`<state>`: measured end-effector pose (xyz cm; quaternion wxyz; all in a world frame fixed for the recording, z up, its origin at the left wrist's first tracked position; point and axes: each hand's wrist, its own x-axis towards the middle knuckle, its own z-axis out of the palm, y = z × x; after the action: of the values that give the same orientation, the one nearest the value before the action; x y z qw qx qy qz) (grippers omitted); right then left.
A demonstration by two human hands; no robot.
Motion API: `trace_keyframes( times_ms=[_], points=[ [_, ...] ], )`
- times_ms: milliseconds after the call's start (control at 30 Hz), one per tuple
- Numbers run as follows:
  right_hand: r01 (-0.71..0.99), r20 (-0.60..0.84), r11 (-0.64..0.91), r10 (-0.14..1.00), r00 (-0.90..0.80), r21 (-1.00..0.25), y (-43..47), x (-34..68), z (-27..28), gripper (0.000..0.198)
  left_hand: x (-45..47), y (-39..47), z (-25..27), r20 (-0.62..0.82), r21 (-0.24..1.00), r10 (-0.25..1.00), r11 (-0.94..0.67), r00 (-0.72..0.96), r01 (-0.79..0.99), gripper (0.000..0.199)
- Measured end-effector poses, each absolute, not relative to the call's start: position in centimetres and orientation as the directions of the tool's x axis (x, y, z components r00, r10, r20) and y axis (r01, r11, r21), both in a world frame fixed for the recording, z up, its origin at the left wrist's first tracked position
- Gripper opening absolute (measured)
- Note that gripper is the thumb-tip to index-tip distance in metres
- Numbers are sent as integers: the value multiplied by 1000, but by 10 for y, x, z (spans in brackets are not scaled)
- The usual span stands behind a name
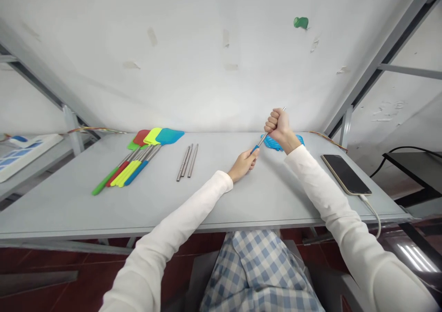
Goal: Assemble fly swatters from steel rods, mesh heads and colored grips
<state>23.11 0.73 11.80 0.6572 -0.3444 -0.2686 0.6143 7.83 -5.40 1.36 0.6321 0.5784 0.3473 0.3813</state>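
Observation:
My left hand (pixel 243 164) is closed round a blue handle (pixel 254 149) above the right half of the table. A thin metal rod (pixel 263 139) runs up from that handle at a slant. My right hand (pixel 278 125) is wrapped in a fist round the rod, whose tip (pixel 284 108) sticks out above the fist. Behind my right wrist lies a blue plastic piece (pixel 272 143) on the table, partly hidden by the forearm. Several fly swatters (pixel 138 162) with green, red, yellow and blue heads and handles lie side by side at the left.
Three loose metal rods (pixel 188 161) lie left of my left hand. A phone (pixel 346 175) with a white cable (pixel 375 213) rests at the table's right end. A white wall (pixel 207 49) rises behind the grey table (pixel 221 206), with metal frame posts at both sides.

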Motion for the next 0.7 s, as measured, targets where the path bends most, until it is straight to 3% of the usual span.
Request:
trace_keyframes(
  times_ms=[133,200,300,433,567,700],
  points=[
    [-578,58,224,955,291,-784,9,280,137,43,70,-59,6,45,998,839,-14,543,-61,50],
    [-575,49,258,934,354,-776,7,303,144,42,68,-60,4,46,998,827,-19,560,-54,48],
    [-555,23,193,954,298,-809,5,313,146,41,68,-58,6,39,996,853,9,521,-89,41],
    [-442,-47,-19,998,52,-897,7,277,131,39,66,-53,10,32,967,908,78,418,-243,28],
    [-175,-235,-268,954,-188,-947,7,225,101,25,56,-42,12,18,906,966,92,256,-412,27],
    [273,-252,-185,939,-233,-944,4,197,66,12,43,-26,12,50,860,997,-17,53,-510,31]
  ],
)
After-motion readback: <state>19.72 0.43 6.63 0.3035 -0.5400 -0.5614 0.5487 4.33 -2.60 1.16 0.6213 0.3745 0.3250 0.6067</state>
